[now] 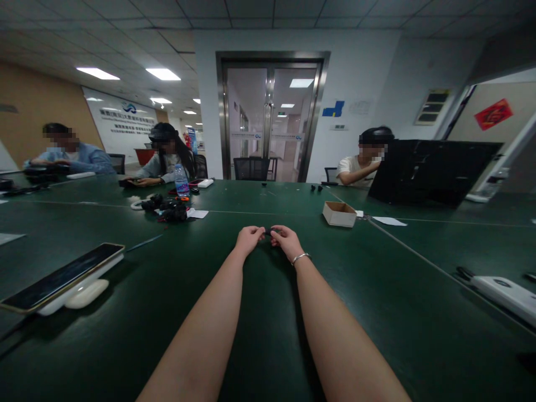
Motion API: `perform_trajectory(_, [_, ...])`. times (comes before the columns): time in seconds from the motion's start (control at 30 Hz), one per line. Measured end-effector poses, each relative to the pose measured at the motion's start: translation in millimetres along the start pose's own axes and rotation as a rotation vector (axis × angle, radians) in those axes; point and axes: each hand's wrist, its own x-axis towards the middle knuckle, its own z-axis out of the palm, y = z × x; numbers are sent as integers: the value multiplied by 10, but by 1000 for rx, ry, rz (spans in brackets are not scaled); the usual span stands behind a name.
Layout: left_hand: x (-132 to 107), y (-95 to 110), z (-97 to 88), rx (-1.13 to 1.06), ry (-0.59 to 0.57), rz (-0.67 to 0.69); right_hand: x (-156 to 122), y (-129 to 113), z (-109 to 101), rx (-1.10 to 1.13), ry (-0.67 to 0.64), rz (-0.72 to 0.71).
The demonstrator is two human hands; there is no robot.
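Note:
Both my arms reach forward over the dark green table. Between my fingertips is a small black piece, too small to tell its kind. My left hand pinches it from the left with thumb and fingers. From the other side my right hand, with a silver bracelet at the wrist, grips it too. The hands are close together, just above the tabletop, and the fingers partly cover the piece.
An open cardboard box stands right of my hands. Left lie a phone, a white case and black gear near a bottle. A white device is at right; a large black screen stands behind. Three people sit across.

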Motion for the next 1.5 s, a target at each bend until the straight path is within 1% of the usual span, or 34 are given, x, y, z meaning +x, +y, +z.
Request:
perform_trajectory(0.1, [11,-31,-5,28,0,-15,-4,-9,-6,6,-6,7])
perform_trajectory(0.27, [10,-28,-5,16,-14,-42,7,-11,-13,56,-12,24])
perform_trajectory(0.4, [-1,-2,-2,-18,-25,11,36,10,-13,73,26,47])
perform_trajectory(0.6, [-46,82,2,-178,-68,119,50,10,-19,100,64,58])
perform_trajectory(0.67, [-51,90,10,-174,-57,70,43,2,-18,99,65,58])
perform_trajectory(0.73, [-44,80,25,-144,-36,-14,35,-5,-13,95,59,58])
perform_trajectory(0.8, [-31,60,40,-122,-21,-46,27,-11,-7,93,50,59])
perform_trajectory(0.9, [-18,42,51,-95,-1,1,19,-19,-1,98,50,61])
perform_trajectory(0.97, [-16,41,51,-89,6,-8,17,-22,-2,107,54,61])
perform_trajectory(1.07, [-5,24,51,-80,-22,-43,16,-22,-7,113,45,56])
perform_trajectory(1.2, [37,-37,61,-85,-18,15,22,-18,-10,104,46,60])
perform_trajectory(1.27, [50,-53,65,-100,-12,10,26,-14,-11,101,52,65])
perform_trajectory(1.4, [32,-20,60,-94,-32,-2,32,-4,-17,97,39,60])
perform_trajectory(1.5, [2,27,49,-93,-17,0,30,1,-21,93,32,57])
